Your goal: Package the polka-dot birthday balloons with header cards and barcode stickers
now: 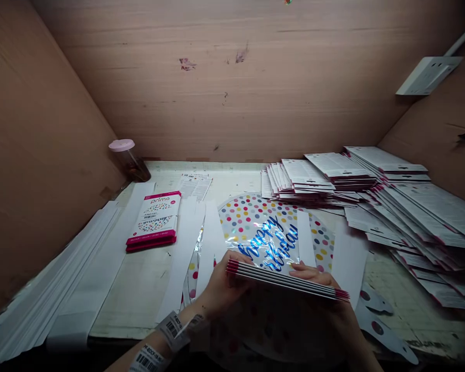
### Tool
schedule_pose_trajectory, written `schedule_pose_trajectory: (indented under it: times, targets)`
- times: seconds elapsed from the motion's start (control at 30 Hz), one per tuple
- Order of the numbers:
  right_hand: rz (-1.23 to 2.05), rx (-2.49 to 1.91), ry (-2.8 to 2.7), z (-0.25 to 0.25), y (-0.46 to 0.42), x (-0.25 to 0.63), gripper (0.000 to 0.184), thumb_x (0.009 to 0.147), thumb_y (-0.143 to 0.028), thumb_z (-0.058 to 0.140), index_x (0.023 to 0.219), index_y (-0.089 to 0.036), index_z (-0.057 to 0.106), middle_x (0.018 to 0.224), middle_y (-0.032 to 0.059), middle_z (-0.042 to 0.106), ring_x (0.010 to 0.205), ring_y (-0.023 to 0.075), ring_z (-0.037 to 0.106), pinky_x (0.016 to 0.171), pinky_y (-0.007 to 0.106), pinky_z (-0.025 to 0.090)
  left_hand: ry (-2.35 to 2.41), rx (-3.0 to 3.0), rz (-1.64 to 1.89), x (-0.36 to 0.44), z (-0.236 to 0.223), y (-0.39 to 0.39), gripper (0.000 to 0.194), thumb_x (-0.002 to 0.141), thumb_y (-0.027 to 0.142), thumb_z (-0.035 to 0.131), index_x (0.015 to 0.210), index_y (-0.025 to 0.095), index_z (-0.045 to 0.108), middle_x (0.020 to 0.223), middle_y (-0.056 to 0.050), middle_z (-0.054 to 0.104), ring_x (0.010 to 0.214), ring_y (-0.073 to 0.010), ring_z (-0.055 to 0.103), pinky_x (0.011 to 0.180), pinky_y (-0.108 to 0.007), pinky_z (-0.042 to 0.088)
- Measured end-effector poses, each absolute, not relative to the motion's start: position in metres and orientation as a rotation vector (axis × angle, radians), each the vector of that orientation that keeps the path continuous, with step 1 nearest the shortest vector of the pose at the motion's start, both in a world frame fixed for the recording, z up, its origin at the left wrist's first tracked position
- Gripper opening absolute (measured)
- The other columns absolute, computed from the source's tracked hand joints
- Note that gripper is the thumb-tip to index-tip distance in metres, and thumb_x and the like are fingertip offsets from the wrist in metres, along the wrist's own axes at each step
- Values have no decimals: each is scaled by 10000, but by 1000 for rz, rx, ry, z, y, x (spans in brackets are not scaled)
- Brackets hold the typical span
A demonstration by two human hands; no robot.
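Note:
Both hands hold a small stack of flat white packets with dark red edges (287, 280), seen edge-on and slightly tilted down to the right. My left hand (227, 281) grips its left end, with paper barcode stickers (173, 330) on the wrist and forearm. My right hand (321, 281) has its fingers over the far side near the right end. Beyond and under the hands lies a flat foil balloon (248, 212) with coloured dots and blue "happy birthday" lettering. A white paper strip (306, 237) lies across it.
Many stacked white packets (422, 206) fill the table's right side. Left are a pink-edged "prima" packet pile (155, 222), long white paper strips (89, 263) and a pink-lidded jar (129, 160). Walls enclose the table (147, 279); a power socket (430, 75) is at upper right.

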State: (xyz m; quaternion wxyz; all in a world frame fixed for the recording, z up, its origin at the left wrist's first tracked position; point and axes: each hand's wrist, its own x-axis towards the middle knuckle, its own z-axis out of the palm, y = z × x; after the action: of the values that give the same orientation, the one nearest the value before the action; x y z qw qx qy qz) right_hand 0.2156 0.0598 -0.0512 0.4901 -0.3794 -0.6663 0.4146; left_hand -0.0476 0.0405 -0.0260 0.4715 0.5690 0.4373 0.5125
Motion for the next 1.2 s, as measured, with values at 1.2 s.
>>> schedule_pose_trajectory:
  times: [1.2]
  targets:
    - [545, -1939, -1874, -37, 270, 254, 312, 916, -339, 600, 1171, -160, 587, 1186, 89, 600, 1018, 209, 612, 877, 419, 523, 728, 2707, 315, 28, -24, 152, 397, 914, 508, 541, 1203, 243, 598, 1275, -111, 580, 1200, -303, 493, 1021, -448, 422]
